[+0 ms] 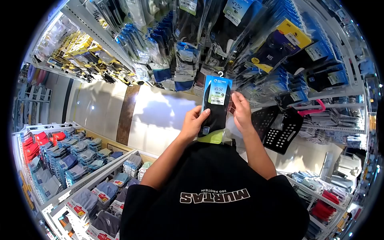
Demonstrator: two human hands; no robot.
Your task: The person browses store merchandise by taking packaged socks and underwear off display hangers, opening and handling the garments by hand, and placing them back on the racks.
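A pack of black socks (217, 114) in a clear wrapper is held upright in front of my chest. It has a blue header card with a white hook on top and a lime-green patch at its lower end. My left hand (194, 123) grips the pack's left side, thumb lying across the front. At the right edge, my right hand (241, 110) pinches the clear wrapper, its fingers partly behind the plastic. Close beyond the pack hang several similar blue-card sock packs (186, 60), and a yellow-and-black pack (276, 46) hangs to the upper right.
A black perforated basket (280, 130) with a pink handle (314, 109) is at my right. Bins of folded blue, grey and red packs (78, 154) stand at lower left. Yellow-carded packs (90, 50) hang at upper left. Pale floor tiles (156, 116) show between the racks.
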